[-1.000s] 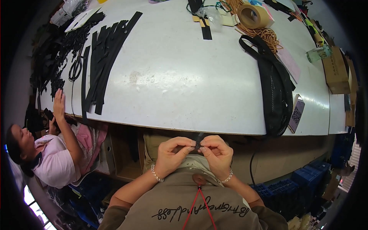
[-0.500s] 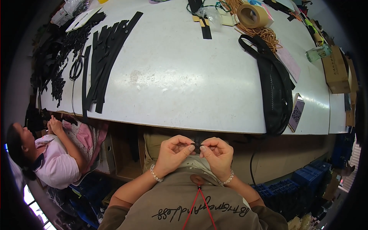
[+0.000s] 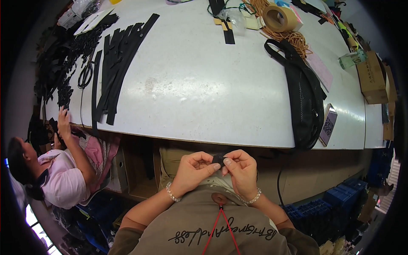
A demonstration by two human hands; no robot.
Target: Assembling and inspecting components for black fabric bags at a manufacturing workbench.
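Observation:
A small black piece [image 3: 219,160], perhaps strap or fabric, is pinched between my two hands above my lap, just off the table's near edge. My left hand [image 3: 194,169] grips its left side with thumb and forefinger. On its right side, the thumb and fingers of my right hand [image 3: 241,169] close on it. The fingertips cover part of the piece, so its full shape is hidden.
The white table [image 3: 191,97] holds black straps [image 3: 121,68], scissors [image 3: 85,75] and a heap of small black pieces [image 3: 74,55] at left. A black bag [image 3: 304,97], phone [image 3: 328,125], tape roll [image 3: 280,18] and orange cord [image 3: 293,41] lie right. A co-worker [image 3: 63,174] sits left.
The black piece has turned between my fingers and shows more of its flat face. My right hand has shifted slightly. The co-worker's hand has reached up to the heap of black pieces.

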